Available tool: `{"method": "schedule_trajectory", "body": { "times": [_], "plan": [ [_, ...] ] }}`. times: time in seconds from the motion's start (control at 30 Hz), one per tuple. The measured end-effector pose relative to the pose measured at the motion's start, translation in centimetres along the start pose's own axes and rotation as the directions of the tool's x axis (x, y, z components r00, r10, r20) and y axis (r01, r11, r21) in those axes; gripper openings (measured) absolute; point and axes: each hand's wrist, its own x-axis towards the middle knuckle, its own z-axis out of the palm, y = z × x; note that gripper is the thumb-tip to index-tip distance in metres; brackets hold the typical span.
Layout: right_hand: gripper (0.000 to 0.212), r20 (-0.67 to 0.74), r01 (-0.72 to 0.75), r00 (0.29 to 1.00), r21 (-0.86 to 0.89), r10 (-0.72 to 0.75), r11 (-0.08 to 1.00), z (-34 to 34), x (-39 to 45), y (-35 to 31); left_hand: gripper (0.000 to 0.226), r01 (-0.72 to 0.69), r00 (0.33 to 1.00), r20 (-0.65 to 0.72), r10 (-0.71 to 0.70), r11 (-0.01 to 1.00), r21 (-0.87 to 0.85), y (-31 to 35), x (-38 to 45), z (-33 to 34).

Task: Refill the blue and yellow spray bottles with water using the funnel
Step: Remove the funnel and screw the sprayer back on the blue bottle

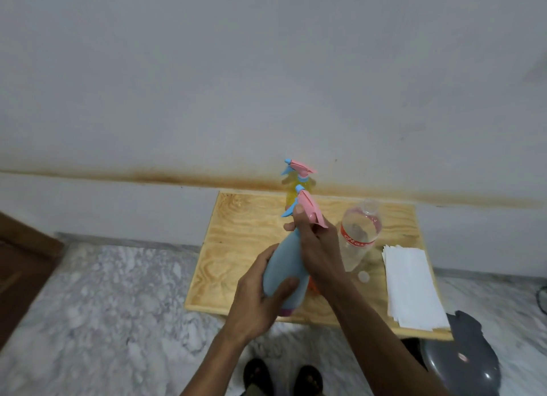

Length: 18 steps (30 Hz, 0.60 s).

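The left hand [260, 295] wraps the blue bottle [284, 265] body above the table's [236, 247] front edge. The right hand [316, 247] fingers clamp its neck below the pink spray head [307, 206]. This appears to be the unscrewing step: hold the body still, turn only the collar, keep the bottle upright. Count: two spray bottles, the yellow bottle [291, 193] at the back edge; one water bottle [358, 236]; one loose cap [363, 276]; one paper stack [411, 286]. An orange item [313, 286], possibly the funnel, is mostly hidden.

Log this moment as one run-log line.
left hand: grips blue spray bottle body | right hand: on its pink sprayer head | yellow spray bottle: standing on table | funnel: mostly hidden
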Motion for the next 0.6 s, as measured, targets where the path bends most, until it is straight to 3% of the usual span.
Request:
{"method": "schedule_trajectory", "body": {
  "times": [0.27,0.43,0.6],
  "plan": [
    [0.03,0.196,-0.148,0.96,-0.253,0.2,0.956,2.8,1.7,4.9,0.062,0.208,0.978,0.013,-0.208,0.978,0.011,-5.9,-1.4,0.0],
    [0.042,0.168,-0.159,0.958,-0.353,0.23,0.922,6.1,3.0,6.3,0.055,0.362,0.932,-0.045,-0.36,0.931,0.047,-7.9,-0.5,0.2],
    [0.059,0.117,-0.222,0.952,-0.368,0.282,0.903,8.9,4.0,7.6,0.05,0.343,0.922,-0.196,-0.333,0.939,0.017,-8.1,0.9,-0.1]
  ]
}}
